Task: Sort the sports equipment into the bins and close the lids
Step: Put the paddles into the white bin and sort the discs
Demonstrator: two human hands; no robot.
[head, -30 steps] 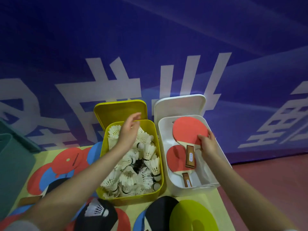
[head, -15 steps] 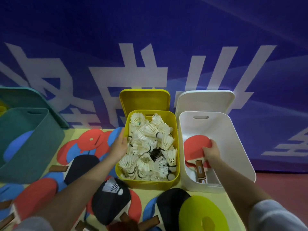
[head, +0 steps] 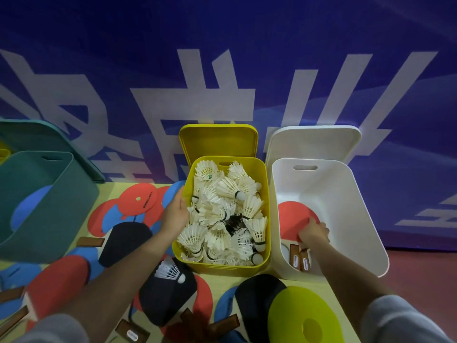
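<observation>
A yellow bin point(head: 222, 268) holds several white shuttlecocks point(head: 222, 206), with its yellow lid point(head: 217, 142) leaning upright behind it. My left hand point(head: 175, 214) rests against the bin's left wall, fingers fairly straight. To the right stands a white bin point(head: 346, 206), its white lid point(head: 311, 142) propped behind. Inside it lie red paddles point(head: 294, 214), their wooden handles point(head: 300, 258) pointing toward me. My right hand point(head: 314, 233) is down in the white bin, fingers curled on the edge of the top red paddle.
A green bin point(head: 49, 219) at the left holds a blue paddle point(head: 27, 206). Red, blue and black paddles cover the table; one loose shuttlecock point(head: 170, 271) lies on a black paddle point(head: 168, 298). A yellow-green disc point(head: 304, 318) sits near me. A blue banner wall rises behind.
My right hand has lowered the red paddle down into the white bin. My left hand moved from above the shuttlecocks to the yellow bin's left wall.
</observation>
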